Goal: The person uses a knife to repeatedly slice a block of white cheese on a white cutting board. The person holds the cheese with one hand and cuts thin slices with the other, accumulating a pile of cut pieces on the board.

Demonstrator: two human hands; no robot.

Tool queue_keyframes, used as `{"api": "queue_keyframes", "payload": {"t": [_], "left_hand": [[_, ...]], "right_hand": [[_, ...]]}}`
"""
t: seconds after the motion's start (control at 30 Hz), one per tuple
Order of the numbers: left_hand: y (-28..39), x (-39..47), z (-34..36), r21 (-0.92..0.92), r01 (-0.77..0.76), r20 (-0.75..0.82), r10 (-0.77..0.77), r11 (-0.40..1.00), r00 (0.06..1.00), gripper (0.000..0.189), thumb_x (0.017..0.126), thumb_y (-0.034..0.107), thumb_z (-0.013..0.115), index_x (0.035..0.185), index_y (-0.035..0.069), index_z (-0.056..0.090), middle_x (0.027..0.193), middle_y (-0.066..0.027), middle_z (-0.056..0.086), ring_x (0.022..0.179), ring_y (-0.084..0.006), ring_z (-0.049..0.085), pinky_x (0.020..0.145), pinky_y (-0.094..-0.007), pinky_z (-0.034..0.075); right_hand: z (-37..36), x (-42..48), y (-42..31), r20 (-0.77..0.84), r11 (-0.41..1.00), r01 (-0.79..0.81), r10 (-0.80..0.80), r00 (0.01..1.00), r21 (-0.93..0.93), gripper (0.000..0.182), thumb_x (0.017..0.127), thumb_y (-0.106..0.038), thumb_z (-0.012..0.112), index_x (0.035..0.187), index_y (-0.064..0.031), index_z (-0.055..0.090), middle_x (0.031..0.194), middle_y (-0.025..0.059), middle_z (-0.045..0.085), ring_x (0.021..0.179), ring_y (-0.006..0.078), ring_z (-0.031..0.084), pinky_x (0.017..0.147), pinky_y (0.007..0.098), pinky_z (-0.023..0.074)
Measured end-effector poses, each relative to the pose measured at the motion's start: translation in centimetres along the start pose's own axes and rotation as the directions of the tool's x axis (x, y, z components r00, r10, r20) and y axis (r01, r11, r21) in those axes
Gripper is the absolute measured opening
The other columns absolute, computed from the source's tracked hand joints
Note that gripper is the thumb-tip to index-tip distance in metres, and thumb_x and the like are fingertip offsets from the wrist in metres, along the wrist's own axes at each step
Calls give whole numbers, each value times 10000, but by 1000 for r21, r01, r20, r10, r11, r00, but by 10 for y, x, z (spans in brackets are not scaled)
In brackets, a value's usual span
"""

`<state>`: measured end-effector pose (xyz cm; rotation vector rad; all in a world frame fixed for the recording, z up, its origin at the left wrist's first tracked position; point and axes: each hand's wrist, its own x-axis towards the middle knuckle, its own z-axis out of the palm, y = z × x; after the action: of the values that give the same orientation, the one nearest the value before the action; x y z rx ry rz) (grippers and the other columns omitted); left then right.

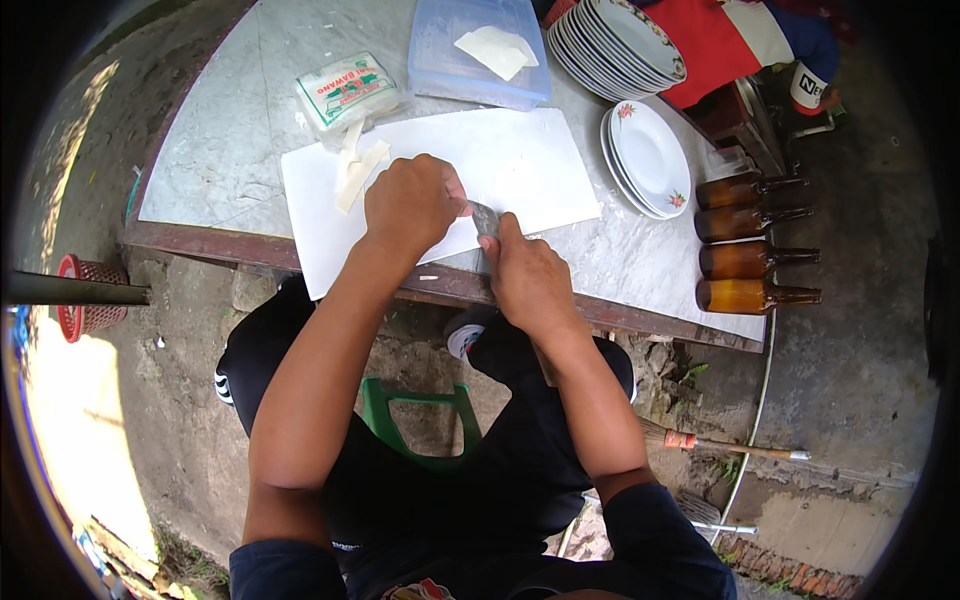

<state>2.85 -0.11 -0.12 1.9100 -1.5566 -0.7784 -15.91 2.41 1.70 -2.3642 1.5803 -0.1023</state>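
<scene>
Over a white sheet (510, 161) on the table, my left hand (412, 199) is curled, its thumb and fingertips meeting the end of a flat grey blade-like tool (486, 220). Whether those fingers pinch anything is hidden. My right hand (529, 277) grips the tool's other end near the table's front edge, thumb and forefinger along it; the part inside the fist cannot be seen. Pale flat strips (361, 172) lie on the sheet just behind my left hand. A plastic packet (349, 94) bearing green and red print sits beyond them.
A bluish plastic container (427, 71) bears folded white pieces (496, 51). Plates stand in a tall stack (611, 52) and a low stack (651, 157). Several brown bottles (739, 259) lie at right. A person's red garment (686, 49) shows behind. Below are a green stool (469, 424) and a broom (720, 446).
</scene>
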Motion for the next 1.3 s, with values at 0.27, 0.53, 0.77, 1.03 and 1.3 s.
{"api": "queue_keyframes", "payload": {"t": [0.27,0.53,0.77,1.03,1.3], "left_hand": [[1,1,-1,15,26,16,-27,1000,1000,180,799,255,927,869,117,835,848,-75,807,814,-246,776,752,-398,586],[0,0,2,-7,14,-10,-14,1000,1000,154,776,259,930,808,148,828,835,-104,801,819,-316,792,752,-422,621],[-1,2,3,14,0,-14,0,1000,1000,162,782,260,930,822,139,832,834,-103,801,813,-310,786,741,-423,608],[5,-1,-3,27,47,-3,-47,999,999,191,791,276,932,849,120,837,828,-70,803,818,-260,772,747,-404,580],[2,0,0,24,50,17,-51,998,999,222,797,290,929,877,112,824,886,-82,807,839,-270,770,758,-417,578]], "right_hand": [[-1,-3,-8,7,997,-38,39,999,-62,280,1136,-308,478,1124,-31,512,767,289,713,747,498,729,711,623,552],[9,2,5,-42,1000,16,-15,999,13,293,1141,-316,492,1117,-26,521,767,293,707,778,521,712,740,632,541],[2,2,6,-5,998,23,-23,1000,53,311,1141,-323,492,1126,-14,520,795,284,713,806,528,702,766,633,533],[4,2,5,-20,998,55,-55,998,14,300,1136,-310,501,1109,-11,513,766,296,699,783,534,692,740,634,529],[-2,0,-11,-14,996,-6,4,1000,-88,282,1138,-298,475,1106,-21,517,737,286,703,734,513,716,695,624,552]]}}
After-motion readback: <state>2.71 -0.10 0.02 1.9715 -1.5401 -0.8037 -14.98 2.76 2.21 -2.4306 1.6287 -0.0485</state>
